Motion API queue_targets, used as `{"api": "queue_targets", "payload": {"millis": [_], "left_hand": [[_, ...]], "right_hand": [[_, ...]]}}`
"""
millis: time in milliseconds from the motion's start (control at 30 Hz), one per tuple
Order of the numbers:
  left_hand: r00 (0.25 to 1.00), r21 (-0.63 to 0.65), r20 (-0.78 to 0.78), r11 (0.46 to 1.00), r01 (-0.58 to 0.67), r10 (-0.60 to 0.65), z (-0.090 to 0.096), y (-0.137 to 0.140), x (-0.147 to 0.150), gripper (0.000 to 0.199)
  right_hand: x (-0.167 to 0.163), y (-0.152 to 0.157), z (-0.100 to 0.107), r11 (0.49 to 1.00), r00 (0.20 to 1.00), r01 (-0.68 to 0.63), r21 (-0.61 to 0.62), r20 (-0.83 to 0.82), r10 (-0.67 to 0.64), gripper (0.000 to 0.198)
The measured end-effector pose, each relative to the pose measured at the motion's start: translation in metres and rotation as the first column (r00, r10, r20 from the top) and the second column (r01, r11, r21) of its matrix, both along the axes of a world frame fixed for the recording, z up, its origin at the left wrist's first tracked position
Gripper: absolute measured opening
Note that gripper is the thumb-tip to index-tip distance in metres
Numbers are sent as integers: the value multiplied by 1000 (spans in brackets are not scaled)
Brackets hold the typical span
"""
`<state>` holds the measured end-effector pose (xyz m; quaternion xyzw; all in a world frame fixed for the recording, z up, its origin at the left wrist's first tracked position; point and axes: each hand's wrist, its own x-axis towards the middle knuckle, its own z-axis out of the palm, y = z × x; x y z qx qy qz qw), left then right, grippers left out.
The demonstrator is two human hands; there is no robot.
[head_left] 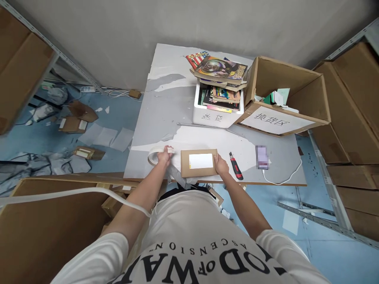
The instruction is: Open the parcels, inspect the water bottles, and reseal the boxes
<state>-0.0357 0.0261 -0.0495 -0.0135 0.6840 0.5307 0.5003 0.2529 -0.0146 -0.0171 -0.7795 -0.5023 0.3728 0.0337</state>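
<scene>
A small flat cardboard box (186, 170) with a white label (201, 161) lies near the front edge of the table. My right hand (221, 165) grips its right edge, thumb on top. To the left of the box, my left hand (165, 156) is closed on a pale ring that looks like a roll of tape (151, 157); the wrist and fingers cover part of it. A red and black utility knife (236, 166) rests on the table, to the right of my right hand.
A white bin (217, 117) stacked with books (220, 70) and an open carton (284, 126) stand at the back right. A phone (262, 157) with a white cable lies at the right. Big cartons (59, 232) flank the table (168, 102); scraps and boxes litter the blue floor.
</scene>
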Motion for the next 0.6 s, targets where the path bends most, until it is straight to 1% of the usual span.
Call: {"api": "queue_targets", "payload": {"millis": [133,233,300,433,500,567,600], "left_hand": [[997,-102,-30,992,-68,65,0,13,-8,10],[996,-178,-38,980,-84,78,-2,18,-21,15],[994,-217,-67,971,-100,88,-4,16,-29,17],[980,-274,-164,950,-152,109,-7,1,-48,21],[971,-281,-217,946,-164,104,-7,-10,-63,20],[965,-248,-252,959,-134,70,-4,-24,-80,25],[965,-216,-261,971,-99,41,-1,-32,-89,31]], "right_hand": [[-3,0,0,999,1000,29,-21,8,-28,65],[-4,0,-1,999,1000,11,-39,11,-11,64],[-4,0,-2,999,1000,-5,-37,14,5,62],[-3,-1,-2,1000,1000,-16,-20,13,16,61],[-3,-1,-2,1000,1000,-15,-17,16,15,62],[-2,-2,-3,1000,1000,-12,-13,15,13,64],[-2,-2,-3,1000,1000,-13,-11,11,13,65]]}}
